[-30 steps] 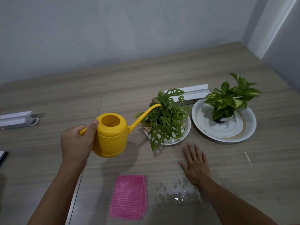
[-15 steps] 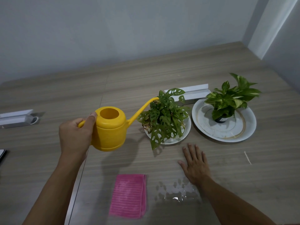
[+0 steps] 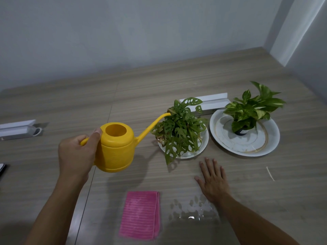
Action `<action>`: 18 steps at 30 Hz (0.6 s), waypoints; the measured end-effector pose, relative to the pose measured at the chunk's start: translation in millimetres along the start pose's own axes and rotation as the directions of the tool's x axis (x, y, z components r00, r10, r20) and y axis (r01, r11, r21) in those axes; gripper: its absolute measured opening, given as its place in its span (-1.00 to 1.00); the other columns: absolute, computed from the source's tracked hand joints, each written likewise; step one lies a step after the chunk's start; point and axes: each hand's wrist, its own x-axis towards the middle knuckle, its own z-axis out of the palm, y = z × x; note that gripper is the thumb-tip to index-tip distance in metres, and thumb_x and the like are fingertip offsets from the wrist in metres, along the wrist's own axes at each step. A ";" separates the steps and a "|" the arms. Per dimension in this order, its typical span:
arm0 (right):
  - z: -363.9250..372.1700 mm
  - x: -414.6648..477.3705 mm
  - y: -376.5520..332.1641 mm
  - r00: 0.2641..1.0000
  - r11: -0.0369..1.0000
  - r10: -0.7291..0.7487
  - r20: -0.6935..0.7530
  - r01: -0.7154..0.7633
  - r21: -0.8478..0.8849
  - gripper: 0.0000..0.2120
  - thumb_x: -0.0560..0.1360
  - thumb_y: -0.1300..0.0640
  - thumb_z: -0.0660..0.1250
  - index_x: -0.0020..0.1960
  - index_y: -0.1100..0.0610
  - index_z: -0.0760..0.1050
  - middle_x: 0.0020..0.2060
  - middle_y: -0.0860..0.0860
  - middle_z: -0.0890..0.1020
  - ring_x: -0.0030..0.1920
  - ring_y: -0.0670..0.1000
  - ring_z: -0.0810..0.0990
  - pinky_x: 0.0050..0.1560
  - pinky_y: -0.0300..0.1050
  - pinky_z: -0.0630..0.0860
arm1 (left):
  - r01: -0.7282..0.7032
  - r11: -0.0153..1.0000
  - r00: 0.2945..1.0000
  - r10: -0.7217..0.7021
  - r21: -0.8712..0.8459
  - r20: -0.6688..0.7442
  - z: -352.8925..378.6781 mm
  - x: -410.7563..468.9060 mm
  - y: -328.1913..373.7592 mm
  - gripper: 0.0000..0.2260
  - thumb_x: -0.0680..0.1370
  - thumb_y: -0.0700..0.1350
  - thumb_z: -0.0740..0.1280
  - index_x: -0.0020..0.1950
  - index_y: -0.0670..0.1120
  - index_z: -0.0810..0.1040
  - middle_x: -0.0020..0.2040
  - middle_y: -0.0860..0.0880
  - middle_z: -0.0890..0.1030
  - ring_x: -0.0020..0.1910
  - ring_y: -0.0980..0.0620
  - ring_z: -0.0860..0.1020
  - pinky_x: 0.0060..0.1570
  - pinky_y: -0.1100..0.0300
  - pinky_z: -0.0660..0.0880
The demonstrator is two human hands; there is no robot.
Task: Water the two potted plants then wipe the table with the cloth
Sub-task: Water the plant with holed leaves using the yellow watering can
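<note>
Left hand (image 3: pixel 76 154) clenched around handle of yellow watering can (image 3: pixel 115 147) — spout tip among leaves of holey-leaf plant (image 3: pixel 180 129). Wooden table (image 3: pixel 159 85). Variegated plant (image 3: pixel 251 110) rightward. Right hand (image 3: pixel 213 179) flat, fingers spread — near puddle. Pink cloth (image 3: pixel 140 214) folded, front.

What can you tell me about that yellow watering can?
The watering can is bright yellow, looks like plastic, with a squat round body, an open round fill hole on top and a long thin curved spout. The left hand holds it by the handle, clear of the table and roughly level. The spout tip reaches the leaves of the nearer potted plant. No water can be seen coming out.
</note>
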 end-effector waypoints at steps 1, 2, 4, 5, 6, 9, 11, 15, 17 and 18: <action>-0.4 -0.3 0.0 1.000 1.000 0.002 0.004 -0.002 0.000 -0.35 0.61 -0.32 -0.12 0.56 0.03 0.13 0.56 0.09 0.18 0.54 0.16 0.09 0.47 0.12 -0.12 | -0.002 1.000 1.000 0.002 -0.005 0.003 0.9 -0.7 1.2 -0.50 0.59 -0.04 0.38 -0.34 -0.42 0.40 -0.44 -0.31 0.42 -0.42 -0.14 0.35 -0.33 -0.19 0.47; -0.8 -0.7 0.0 1.000 1.000 0.002 0.004 -0.002 0.002 -0.35 0.61 -0.32 -0.12 0.56 0.03 0.13 0.55 0.09 0.19 0.54 0.16 0.10 0.47 0.12 -0.12 | -0.003 1.000 1.000 0.003 -0.010 0.002 1.8 -0.6 2.0 -0.50 0.59 -0.04 0.38 -0.34 -0.42 0.40 -0.44 -0.29 0.41 -0.42 -0.14 0.35 -0.34 -0.19 0.47; -1.1 -0.9 0.1 1.000 1.000 -0.004 -0.004 0.004 0.003 -0.35 0.61 -0.32 -0.11 0.56 0.04 0.13 0.55 0.10 0.20 0.53 0.16 0.10 0.47 0.11 -0.14 | -0.006 1.000 1.000 0.006 -0.012 0.000 4.5 -0.1 4.1 -0.49 0.59 -0.03 0.39 -0.34 -0.42 0.40 -0.44 -0.33 0.40 -0.43 -0.14 0.35 -0.34 -0.19 0.47; -1.6 -0.9 0.0 1.000 1.000 -0.007 -0.007 0.007 0.001 -0.35 0.61 -0.31 -0.11 0.56 0.04 0.14 0.55 0.11 0.21 0.53 0.16 0.10 0.47 0.11 -0.14 | -0.012 1.000 1.000 0.012 -0.007 0.001 5.7 0.7 4.6 -0.48 0.58 -0.01 0.39 -0.35 -0.41 0.40 -0.45 -0.34 0.40 -0.43 -0.15 0.35 -0.35 -0.19 0.46; -1.9 -0.6 -0.3 1.000 1.000 -0.012 -0.011 0.012 -0.001 -0.35 0.61 -0.31 -0.10 0.55 0.05 0.15 0.54 0.11 0.22 0.53 0.16 0.09 0.47 0.12 -0.12 | -0.018 1.000 1.000 0.018 -0.006 0.004 7.0 1.6 5.5 -0.48 0.58 0.00 0.39 -0.36 -0.39 0.39 -0.46 -0.31 0.39 -0.44 -0.15 0.35 -0.35 -0.19 0.46; -1.9 -0.1 -0.5 1.000 1.000 -0.020 -0.021 0.020 0.000 -0.34 0.60 -0.31 -0.09 0.54 0.06 0.19 0.54 0.11 0.24 0.52 0.16 0.10 0.43 0.16 0.03 | -0.006 1.000 1.000 0.006 -0.025 0.012 11.7 4.2 8.3 -0.49 0.58 0.00 0.39 -0.35 -0.38 0.39 -0.49 -0.16 0.35 -0.43 -0.15 0.35 -0.35 -0.19 0.46; -2.3 -0.4 -0.4 1.000 1.000 -0.015 -0.024 0.015 -0.001 -0.34 0.61 -0.31 -0.10 0.54 0.06 0.19 0.54 0.11 0.23 0.52 0.15 0.09 0.42 0.17 0.04 | -0.002 0.999 1.000 0.003 -0.033 0.013 14.8 7.0 10.0 -0.48 0.57 0.01 0.39 -0.36 -0.37 0.37 -0.51 -0.11 0.32 -0.44 -0.13 0.33 -0.37 -0.16 0.44; -3.7 -1.0 -0.4 1.000 1.000 -0.017 -0.025 0.017 -0.006 -0.35 0.61 -0.31 -0.10 0.54 0.06 0.19 0.54 0.12 0.23 0.52 0.15 0.08 0.42 0.16 0.03 | -0.027 0.999 1.000 0.027 -0.041 0.006 18.5 13.3 12.6 -0.47 0.57 0.02 0.39 -0.39 -0.34 0.33 -0.56 0.00 0.28 -0.46 -0.10 0.31 -0.38 0.00 0.33; -3.8 -0.8 -0.2 1.000 1.000 -0.018 -0.022 0.018 -0.005 -0.35 0.61 -0.31 -0.10 0.55 0.06 0.19 0.54 0.11 0.23 0.52 0.16 0.09 0.41 0.17 0.05 | -0.035 0.999 0.999 0.034 -0.033 -0.010 19.3 15.6 14.1 -0.47 0.58 -0.01 0.39 -0.38 -0.36 0.33 -0.52 -0.09 0.29 -0.45 -0.11 0.32 -0.37 0.03 0.31; -3.7 -1.0 -0.1 1.000 1.000 -0.017 -0.020 0.017 -0.006 -0.35 0.61 -0.31 -0.09 0.55 0.06 0.18 0.54 0.11 0.22 0.52 0.16 0.09 0.41 0.17 0.05 | -0.041 0.999 0.999 0.040 -0.029 -0.015 19.2 16.6 14.3 -0.47 0.59 -0.01 0.38 -0.38 -0.37 0.33 -0.50 -0.12 0.31 -0.45 -0.12 0.32 -0.37 0.04 0.31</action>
